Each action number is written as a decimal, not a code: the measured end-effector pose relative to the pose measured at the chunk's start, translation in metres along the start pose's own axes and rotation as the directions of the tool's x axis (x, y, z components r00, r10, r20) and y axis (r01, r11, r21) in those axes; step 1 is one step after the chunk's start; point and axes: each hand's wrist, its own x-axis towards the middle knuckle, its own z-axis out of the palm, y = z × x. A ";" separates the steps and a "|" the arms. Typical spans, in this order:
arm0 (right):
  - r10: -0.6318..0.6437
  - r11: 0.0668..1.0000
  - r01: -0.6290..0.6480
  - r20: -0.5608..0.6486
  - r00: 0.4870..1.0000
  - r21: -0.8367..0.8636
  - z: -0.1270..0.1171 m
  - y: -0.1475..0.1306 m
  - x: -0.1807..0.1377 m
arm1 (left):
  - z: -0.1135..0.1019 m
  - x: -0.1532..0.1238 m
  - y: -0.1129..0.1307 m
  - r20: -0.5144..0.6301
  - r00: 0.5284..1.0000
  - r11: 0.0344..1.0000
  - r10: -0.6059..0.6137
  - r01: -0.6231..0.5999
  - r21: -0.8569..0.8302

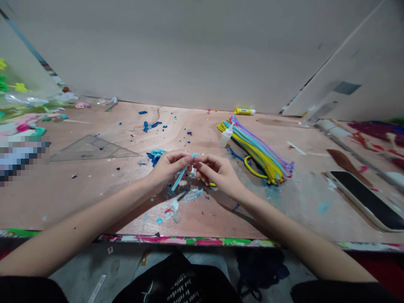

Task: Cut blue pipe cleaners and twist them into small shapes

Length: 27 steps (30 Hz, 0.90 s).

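My left hand and my right hand meet above the middle of the table, fingertips almost touching. Between them they pinch a light blue pipe cleaner; it bends over at the fingertips and one straight end hangs down to the left. A bit of yellow shows under my right fingers, and whether it is held I cannot tell. Close behind my left hand lies a small pile of blue pieces. Right of my right hand, a bundle of yellow, light blue and purple pipe cleaners lies slantwise.
A white squeeze bottle stands against the bundle, with a yellow glue stick behind. A clear set square lies at left. At right are a phone and a brown wooden piece. Scraps litter the tabletop.
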 end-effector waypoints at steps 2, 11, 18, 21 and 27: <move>0.002 1.000 -0.002 0.001 1.000 0.013 0.001 -0.002 -0.001 | 0.000 0.001 -0.001 -0.007 1.000 1.000 -0.011 0.011 -0.024; 0.036 0.997 -0.036 0.005 0.999 0.064 0.009 -0.006 -0.003 | 0.003 -0.002 0.002 -0.003 0.987 0.977 0.158 -0.156 0.144; 0.104 0.977 -0.110 0.041 0.994 0.183 0.012 -0.006 -0.006 | 0.000 0.000 0.002 0.025 0.916 0.818 0.400 -0.369 0.441; 0.121 0.972 -0.124 0.028 0.992 0.200 0.014 -0.008 -0.006 | 0.000 -0.001 0.001 0.069 0.910 0.815 0.408 -0.397 0.422; 0.041 0.998 -0.039 -0.044 0.998 0.055 0.014 -0.007 -0.007 | 0.003 -0.002 0.000 0.074 0.930 0.858 0.359 -0.360 0.367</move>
